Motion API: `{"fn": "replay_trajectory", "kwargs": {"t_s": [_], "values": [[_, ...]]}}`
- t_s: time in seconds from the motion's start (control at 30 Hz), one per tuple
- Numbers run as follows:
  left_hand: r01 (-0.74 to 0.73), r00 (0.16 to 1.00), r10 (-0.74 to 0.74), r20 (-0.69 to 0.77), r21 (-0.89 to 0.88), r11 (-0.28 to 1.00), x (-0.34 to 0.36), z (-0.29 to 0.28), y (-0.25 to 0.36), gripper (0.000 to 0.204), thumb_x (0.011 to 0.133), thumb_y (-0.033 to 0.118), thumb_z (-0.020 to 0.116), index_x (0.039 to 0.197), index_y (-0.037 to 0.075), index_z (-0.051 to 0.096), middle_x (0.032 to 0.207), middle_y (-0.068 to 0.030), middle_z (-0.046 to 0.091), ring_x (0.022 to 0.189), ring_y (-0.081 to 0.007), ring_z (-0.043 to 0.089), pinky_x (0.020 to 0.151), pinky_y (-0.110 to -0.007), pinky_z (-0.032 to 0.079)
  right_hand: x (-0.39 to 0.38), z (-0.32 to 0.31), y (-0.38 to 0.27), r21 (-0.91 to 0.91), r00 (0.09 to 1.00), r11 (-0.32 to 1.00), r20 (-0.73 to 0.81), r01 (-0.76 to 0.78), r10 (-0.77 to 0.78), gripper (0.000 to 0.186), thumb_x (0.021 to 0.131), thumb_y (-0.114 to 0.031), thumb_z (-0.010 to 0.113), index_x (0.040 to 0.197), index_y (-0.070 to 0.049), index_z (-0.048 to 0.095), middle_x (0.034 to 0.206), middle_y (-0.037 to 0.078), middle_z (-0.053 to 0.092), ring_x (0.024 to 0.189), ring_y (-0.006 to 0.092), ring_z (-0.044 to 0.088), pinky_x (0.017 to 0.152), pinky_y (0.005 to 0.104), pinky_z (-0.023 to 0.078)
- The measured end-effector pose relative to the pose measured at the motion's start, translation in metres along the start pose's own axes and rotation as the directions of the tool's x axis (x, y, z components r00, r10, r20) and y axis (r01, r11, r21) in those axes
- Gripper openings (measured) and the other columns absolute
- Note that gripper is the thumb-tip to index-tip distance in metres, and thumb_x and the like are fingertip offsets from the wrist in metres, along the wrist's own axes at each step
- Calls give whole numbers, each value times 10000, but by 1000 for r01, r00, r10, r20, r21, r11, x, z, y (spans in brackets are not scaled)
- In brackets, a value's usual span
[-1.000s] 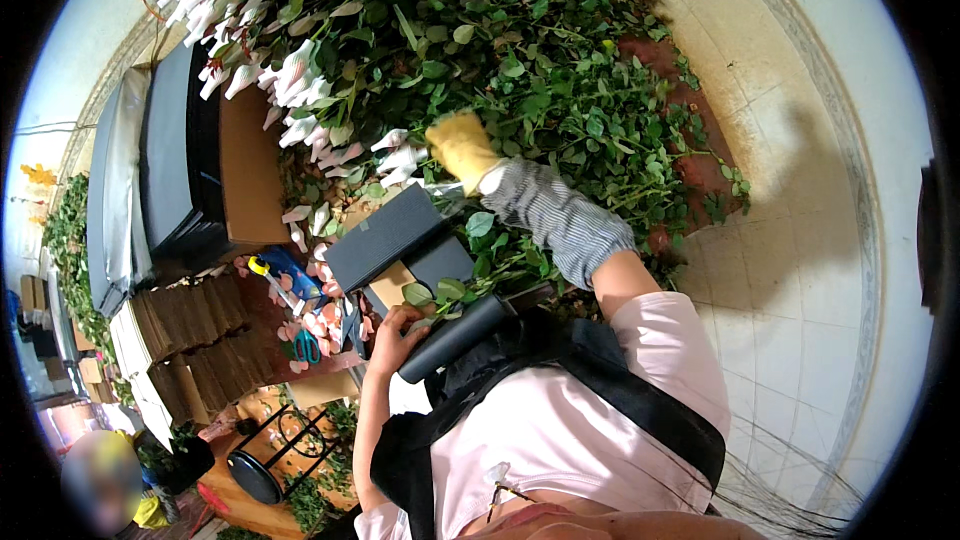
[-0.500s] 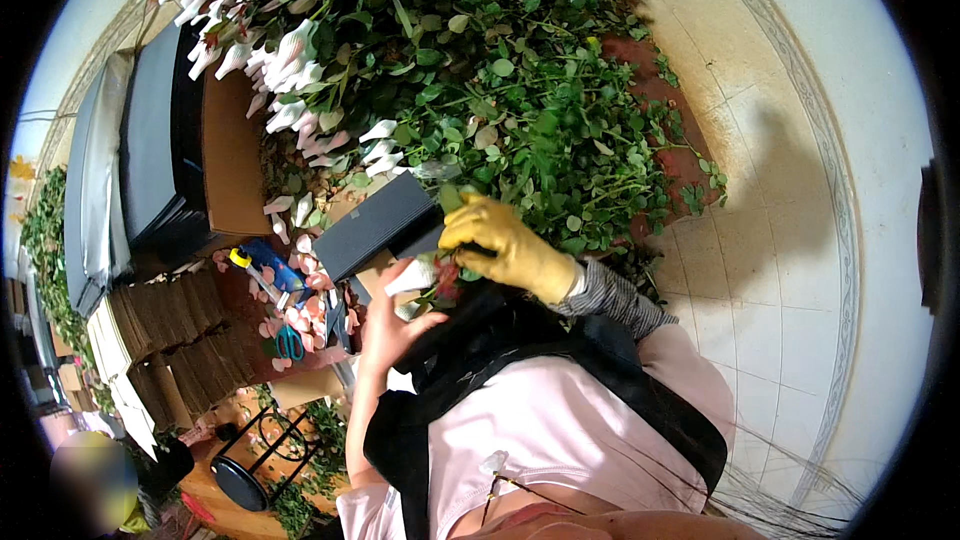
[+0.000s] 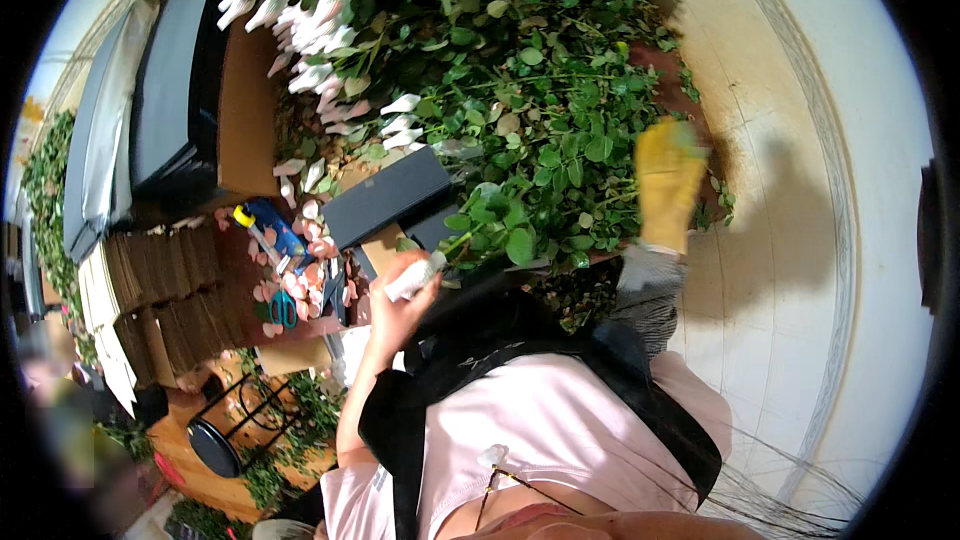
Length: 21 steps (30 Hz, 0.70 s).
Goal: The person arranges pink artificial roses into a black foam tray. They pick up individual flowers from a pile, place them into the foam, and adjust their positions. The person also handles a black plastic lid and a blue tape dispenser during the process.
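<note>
My bare left hand (image 3: 400,305) is closed around a rose (image 3: 415,278) just below the chest, its bud wrapped in a white sleeve. The leafy stem of this rose points right, over the table's near side. Off to the right, at the edge of the leaf heap, is my right hand (image 3: 670,180) in a yellow glove. Motion smears its fingers, so their grip cannot be made out. A large pile of cut roses (image 3: 540,90) covers the table, with white-sleeved buds (image 3: 315,25) toward the far left.
A dark flat box (image 3: 388,198) lies left of the pile. Nearby are teal-handled scissors (image 3: 283,309), a yellow-capped marker (image 3: 256,227) and scattered pink petals (image 3: 318,240). Stacked brown cardboard (image 3: 165,280) and a carton of black sheets (image 3: 245,120) stand left. A black stool (image 3: 213,447) sits on the floor.
My right hand has swung away from the rose, out to the right. My left hand has closed around the sleeved bud, and the stem now points right.
</note>
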State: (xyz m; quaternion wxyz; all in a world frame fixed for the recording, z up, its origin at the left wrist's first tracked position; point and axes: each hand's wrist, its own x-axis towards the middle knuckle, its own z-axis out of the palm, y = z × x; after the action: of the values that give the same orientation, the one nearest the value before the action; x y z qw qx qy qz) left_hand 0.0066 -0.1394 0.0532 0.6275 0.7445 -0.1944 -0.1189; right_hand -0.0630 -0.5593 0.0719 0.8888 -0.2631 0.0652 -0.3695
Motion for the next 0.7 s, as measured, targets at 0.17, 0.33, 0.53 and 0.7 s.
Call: {"fn": "replay_trajectory", "kwargs": {"t_s": [0.17,0.33,0.53,0.7], "values": [[147,984,-175,-38,-380,913,16,3,-8,338,939,-17,650,1264,-31,560,1071,-113,678,954,-181,696,847,-286,554,10,-27,35,-930,931,-117,358,349,-74,696,895,-159,732,1513,-83,421,1517,138,475,1367,301,493,1120,411,439],[45,999,-41,17,-411,910,14,-11,-6,434,897,16,694,1300,-34,540,1149,-145,657,1021,-231,693,918,-340,553,12,9,117,-669,721,422,691,612,52,547,958,-496,524,1281,-60,590,1398,136,575,1331,312,512,1169,499,346],[19,967,-154,202,548,836,10,-46,-63,558,799,205,836,1269,34,589,1196,-132,647,1067,-293,626,931,-391,503,42,37,76,-891,889,-49,445,452,105,407,935,-369,506,1173,-71,647,1214,98,684,1096,276,638,984,426,474],[-25,940,-142,311,477,878,-22,-49,-104,350,814,134,785,1140,40,696,1157,-139,621,1109,-355,606,949,-420,499,8,92,62,-243,444,-372,432,896,785,535,717,130,690,1155,-176,674,1087,44,708,880,275,683,745,390,568]]}}
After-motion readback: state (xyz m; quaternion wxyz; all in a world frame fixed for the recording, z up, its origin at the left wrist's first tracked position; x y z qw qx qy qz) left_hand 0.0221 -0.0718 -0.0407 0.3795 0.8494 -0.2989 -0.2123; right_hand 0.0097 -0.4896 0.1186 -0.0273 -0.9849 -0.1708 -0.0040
